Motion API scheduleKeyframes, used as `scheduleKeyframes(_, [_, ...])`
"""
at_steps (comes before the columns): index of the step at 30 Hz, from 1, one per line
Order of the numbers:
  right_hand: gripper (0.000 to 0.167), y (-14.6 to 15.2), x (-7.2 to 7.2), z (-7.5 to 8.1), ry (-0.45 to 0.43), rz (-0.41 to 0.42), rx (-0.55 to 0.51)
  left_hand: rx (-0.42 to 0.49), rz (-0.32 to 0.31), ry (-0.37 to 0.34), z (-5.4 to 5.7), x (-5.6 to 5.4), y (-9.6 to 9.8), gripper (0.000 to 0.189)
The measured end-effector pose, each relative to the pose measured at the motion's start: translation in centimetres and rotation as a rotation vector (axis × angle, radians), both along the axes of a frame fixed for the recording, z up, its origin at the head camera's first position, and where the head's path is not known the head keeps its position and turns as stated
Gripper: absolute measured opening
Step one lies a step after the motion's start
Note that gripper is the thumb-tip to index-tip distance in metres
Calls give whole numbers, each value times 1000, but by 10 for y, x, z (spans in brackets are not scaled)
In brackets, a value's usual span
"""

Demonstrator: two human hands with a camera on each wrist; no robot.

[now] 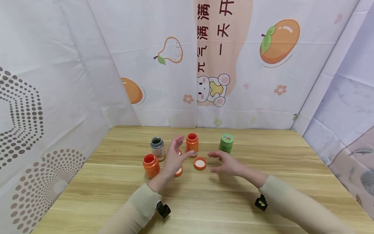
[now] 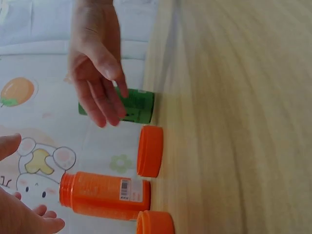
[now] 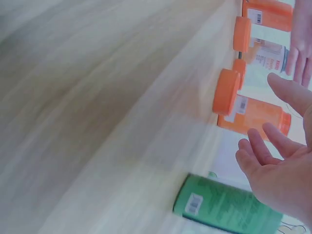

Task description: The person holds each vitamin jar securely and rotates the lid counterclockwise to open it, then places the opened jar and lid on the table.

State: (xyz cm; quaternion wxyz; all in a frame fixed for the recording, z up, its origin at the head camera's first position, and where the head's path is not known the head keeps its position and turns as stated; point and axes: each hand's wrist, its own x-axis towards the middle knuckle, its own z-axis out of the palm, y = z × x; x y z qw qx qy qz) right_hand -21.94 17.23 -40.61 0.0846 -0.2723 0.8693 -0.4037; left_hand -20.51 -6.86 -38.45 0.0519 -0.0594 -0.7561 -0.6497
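Note:
My left hand (image 1: 174,160) hovers above the table among the jars, fingers spread and holding nothing. Just beyond its thumb stands an uncapped orange jar (image 1: 192,146). Another open orange jar (image 1: 151,167) and an open grey jar (image 1: 158,150) are to its left. My right hand (image 1: 228,164), fingers loosely bent and holding nothing, is in front of a green jar (image 1: 226,143) with its lid on. Between the hands lies an orange lid (image 1: 200,163). A second orange lid (image 1: 179,171) and a third lid (image 1: 179,152) are partly hidden by the left hand.
All the jars and lids rest on a wood-grain table (image 1: 198,201). A printed white curtain (image 1: 169,87) hangs along the back edge, and more cloth closes in both sides. Each wrist carries a small black camera.

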Motion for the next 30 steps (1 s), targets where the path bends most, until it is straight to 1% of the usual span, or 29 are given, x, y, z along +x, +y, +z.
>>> scheduleKeyframes(4, [58,15,7,9,-11,22,-12,-21,-23,-15,-3,1,3,71])
scheduleKeyframes(6, [58,22,10,13,-18,30,-14,-14,-41,-11,-3,1,5,70])
scheduleKeyframes(12, [57,44,18,23,-1,52,4,17,-116,20,-6,1,10,66])
scheduleKeyframes(17, [56,59,21,31,8,58,34,-1,-175,40,-5,0,14,66])
scheduleKeyframes(22, [57,72,23,38,18,46,48,-20,-243,61,-7,-5,19,66])
scheduleKeyframes(27, [58,83,27,45,11,20,45,-43,-315,37,-8,-11,25,67])
scheduleKeyframes(30, [60,89,29,48,19,1,48,-74,-345,41,-10,-15,28,69])
